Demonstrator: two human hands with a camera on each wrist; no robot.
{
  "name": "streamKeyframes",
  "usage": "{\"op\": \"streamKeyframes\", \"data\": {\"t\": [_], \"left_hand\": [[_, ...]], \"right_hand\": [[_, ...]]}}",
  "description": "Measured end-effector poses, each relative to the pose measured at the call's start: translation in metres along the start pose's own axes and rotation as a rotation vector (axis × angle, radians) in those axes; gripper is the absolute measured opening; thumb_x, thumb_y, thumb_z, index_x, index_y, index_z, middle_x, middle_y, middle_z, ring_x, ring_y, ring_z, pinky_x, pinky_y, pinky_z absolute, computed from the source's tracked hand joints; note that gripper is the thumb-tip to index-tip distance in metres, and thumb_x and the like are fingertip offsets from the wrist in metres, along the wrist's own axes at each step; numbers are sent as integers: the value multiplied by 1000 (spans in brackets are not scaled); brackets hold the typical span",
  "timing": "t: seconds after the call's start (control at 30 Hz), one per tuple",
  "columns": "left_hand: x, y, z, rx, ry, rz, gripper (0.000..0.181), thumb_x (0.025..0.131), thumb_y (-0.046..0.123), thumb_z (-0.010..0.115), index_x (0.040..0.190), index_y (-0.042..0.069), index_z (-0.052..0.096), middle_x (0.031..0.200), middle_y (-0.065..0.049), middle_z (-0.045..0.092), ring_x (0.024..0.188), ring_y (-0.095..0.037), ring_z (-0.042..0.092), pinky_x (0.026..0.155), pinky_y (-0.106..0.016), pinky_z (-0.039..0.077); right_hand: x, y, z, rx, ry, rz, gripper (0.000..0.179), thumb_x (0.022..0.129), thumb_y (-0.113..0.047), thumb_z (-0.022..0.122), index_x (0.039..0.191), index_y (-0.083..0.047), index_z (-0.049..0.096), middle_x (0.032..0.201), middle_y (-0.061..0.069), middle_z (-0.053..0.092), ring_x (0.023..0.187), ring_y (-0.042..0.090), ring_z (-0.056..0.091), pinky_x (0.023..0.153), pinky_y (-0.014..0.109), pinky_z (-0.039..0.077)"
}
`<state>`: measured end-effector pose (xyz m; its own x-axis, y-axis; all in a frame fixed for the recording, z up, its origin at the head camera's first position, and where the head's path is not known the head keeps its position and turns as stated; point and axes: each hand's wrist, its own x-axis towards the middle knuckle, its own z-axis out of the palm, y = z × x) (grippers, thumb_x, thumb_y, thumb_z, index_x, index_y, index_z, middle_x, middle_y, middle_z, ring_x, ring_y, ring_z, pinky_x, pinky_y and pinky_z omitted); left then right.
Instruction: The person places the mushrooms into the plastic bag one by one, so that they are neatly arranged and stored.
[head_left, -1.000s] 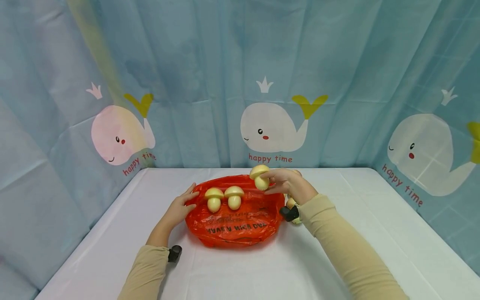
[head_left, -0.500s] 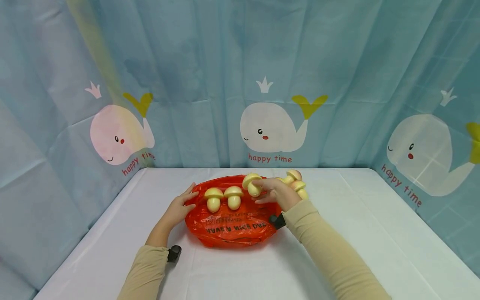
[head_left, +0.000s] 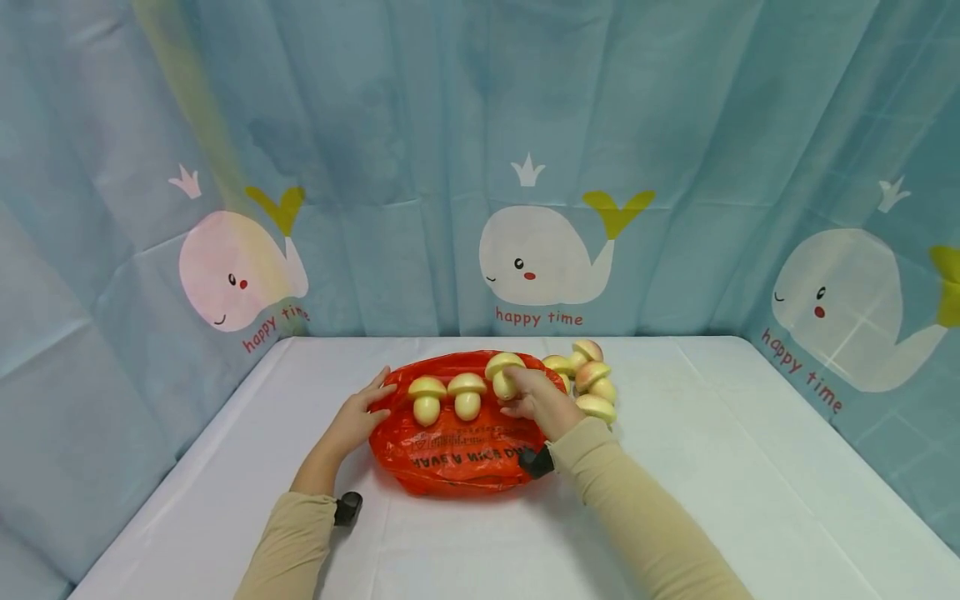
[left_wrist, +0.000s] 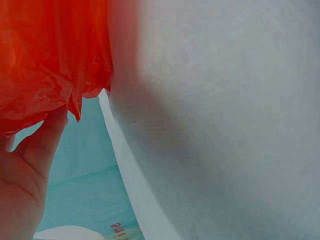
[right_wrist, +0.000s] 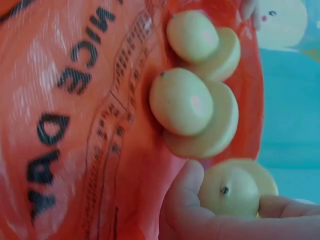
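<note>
A red plastic bag (head_left: pixel 457 450) with dark printed letters lies on the white table. My left hand (head_left: pixel 357 417) touches its left edge with spread fingers; the left wrist view has the thumb (left_wrist: pixel 47 135) against the bag's wrinkled side. Two pale yellow toy mushrooms (head_left: pixel 427 402) (head_left: pixel 467 397) rest side by side on the bag, stems toward me. My right hand (head_left: pixel 542 400) pinches a third toy mushroom (head_left: pixel 502 367) by its stem, close over the bag's upper right part. In the right wrist view thumb and fingers lie on either side of that mushroom's stem (right_wrist: pixel 230 192).
Several more toy mushrooms (head_left: pixel 596 379) are clustered on the table (head_left: pixel 675 433) just right of the bag, some tinged pink. Behind the table hangs a light blue curtain (head_left: pixel 420 167) printed with whales. Each wrist carries a small black camera (head_left: pixel 348 508).
My right hand has moved left and down with its mushroom, coming beside the other two on the bag. More of the right-hand cluster shows now. The left hand has stayed put.
</note>
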<state>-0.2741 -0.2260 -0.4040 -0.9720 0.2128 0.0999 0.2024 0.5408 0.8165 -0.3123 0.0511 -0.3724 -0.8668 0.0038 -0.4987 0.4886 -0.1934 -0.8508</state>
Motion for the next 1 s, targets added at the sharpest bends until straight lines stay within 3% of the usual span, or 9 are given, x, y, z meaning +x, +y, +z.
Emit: {"op": "streamKeyframes", "data": {"t": [0.1,0.2,0.6,0.77,0.9,1.0], "left_hand": [[0,-2,0,-4,-1,5,48,93,-10,49,141,-12,40,160,-18,14,146,-39,8,115,-55,14],[1,-2,0,-7,-4,7,48,93,-10,49,141,-12,40,160,-18,14,146,-39,8,115,-55,14],[0,-2,1,-1,-4,6,48,94,-9,49,141,-12,40,160,-17,14,146,-39,8,115,-55,15],[-1,-1,1,-10,-6,13,48,94,-10,49,141,-12,40,160,-18,14,146,-39,8,115,-55,14],[-1,-1,0,-6,-8,14,48,94,-9,49,140,-12,40,160,-18,14,146,-39,8,115,-55,13],[-1,-1,0,-6,-5,15,48,93,-10,49,140,-13,40,160,-19,14,146,-39,8,115,-55,13]], "right_hand": [[-1,5,2,60,32,-16,44,99,-15,48,135,8,40,114,21,47,97,36,51,100,51,44],[0,8,4,87,65,-19,47,98,-14,49,138,7,38,119,21,46,100,37,50,101,52,44],[5,23,11,-23,215,-49,43,94,-17,59,131,5,50,101,14,53,96,35,51,91,56,47],[7,25,12,-45,237,-66,41,93,-15,62,128,5,53,91,10,51,79,29,51,76,46,52],[9,27,11,-62,246,-71,36,93,-15,63,122,4,54,80,7,47,65,24,45,59,32,43],[7,28,11,-70,254,-79,34,92,-15,63,119,4,53,74,7,45,58,21,42,54,28,39]]}}
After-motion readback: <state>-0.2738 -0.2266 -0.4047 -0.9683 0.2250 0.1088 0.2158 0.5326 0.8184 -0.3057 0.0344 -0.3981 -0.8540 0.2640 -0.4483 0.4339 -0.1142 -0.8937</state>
